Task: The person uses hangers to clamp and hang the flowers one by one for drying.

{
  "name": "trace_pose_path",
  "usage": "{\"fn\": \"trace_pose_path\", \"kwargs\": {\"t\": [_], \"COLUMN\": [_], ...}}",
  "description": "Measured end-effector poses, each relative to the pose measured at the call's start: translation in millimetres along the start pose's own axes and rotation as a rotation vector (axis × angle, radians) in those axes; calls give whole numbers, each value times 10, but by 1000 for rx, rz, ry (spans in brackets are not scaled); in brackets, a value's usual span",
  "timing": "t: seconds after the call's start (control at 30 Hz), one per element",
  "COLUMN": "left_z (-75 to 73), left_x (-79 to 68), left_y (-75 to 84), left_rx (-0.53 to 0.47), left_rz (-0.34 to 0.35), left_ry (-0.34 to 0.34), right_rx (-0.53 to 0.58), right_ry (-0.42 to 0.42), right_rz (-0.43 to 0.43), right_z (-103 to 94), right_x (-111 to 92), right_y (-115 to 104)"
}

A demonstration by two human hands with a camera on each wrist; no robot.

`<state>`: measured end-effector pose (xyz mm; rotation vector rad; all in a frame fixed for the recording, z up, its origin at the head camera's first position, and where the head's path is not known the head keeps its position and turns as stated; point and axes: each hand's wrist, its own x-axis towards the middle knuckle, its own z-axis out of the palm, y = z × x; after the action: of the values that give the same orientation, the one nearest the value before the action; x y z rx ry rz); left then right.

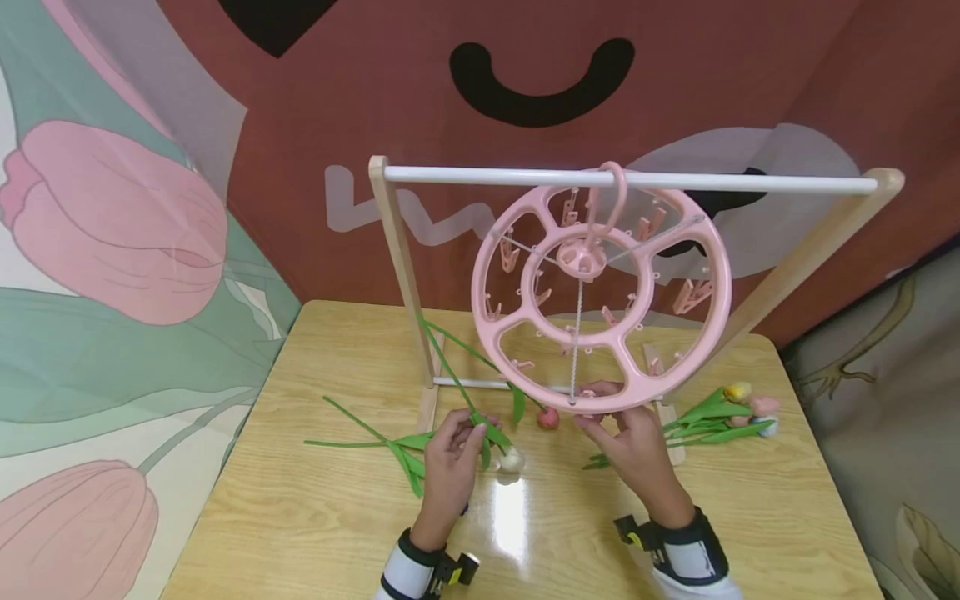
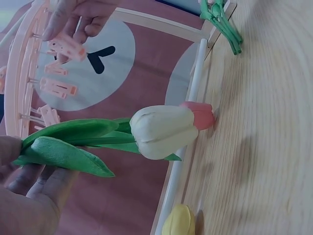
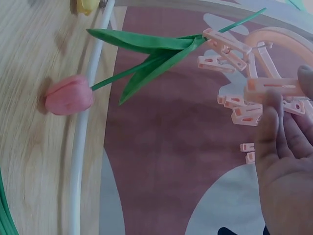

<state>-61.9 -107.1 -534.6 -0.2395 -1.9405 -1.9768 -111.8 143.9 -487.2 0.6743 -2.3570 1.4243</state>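
The left hand (image 1: 452,467), fingers bent, pinches a white tulip (image 2: 164,132) by its stem and leaves, below and left of the round pink hanger (image 1: 720,292). The right hand (image 1: 637,450) pinches a pink clip (image 3: 274,89) between thumb and fingers at the hanger's near rim. A pink tulip (image 3: 69,95) slants head-down beside the hanger. Left of the hanger, green stems (image 1: 352,444) lie on the worktop (image 1: 300,533); right of it, a tulip bunch (image 1: 705,419). A white rail (image 1: 487,176) carries the hanger's hook.
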Motion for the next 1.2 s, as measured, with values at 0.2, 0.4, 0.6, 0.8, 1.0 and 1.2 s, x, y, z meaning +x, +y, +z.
{"fn": "trace_pose_path", "kwargs": {"t": [0.2, 0.4, 0.6, 0.8, 1.0, 1.2], "left_z": [45, 88, 156, 204, 229, 268], "left_x": [-4, -3, 18, 27, 47, 65], "left_y": [7, 9, 17, 24, 21, 21], "left_rx": [-33, -20, -16, 4, 18, 10], "left_rz": [-34, -84, -107, -133, -162, -144], "left_ry": [-2, -2, -13, -7, 0, 0], "right_rx": [187, 347, 396, 412, 507, 503], "right_ry": [-28, -44, -18, -8, -38, 9], "right_rz": [64, 115, 107, 93, 67, 65], "right_z": [53, 131, 245, 329, 408, 485], "right_x": [-7, 10, 35, 95, 186, 230], "right_y": [-47, -108, -141, -204, -271, -308]}}
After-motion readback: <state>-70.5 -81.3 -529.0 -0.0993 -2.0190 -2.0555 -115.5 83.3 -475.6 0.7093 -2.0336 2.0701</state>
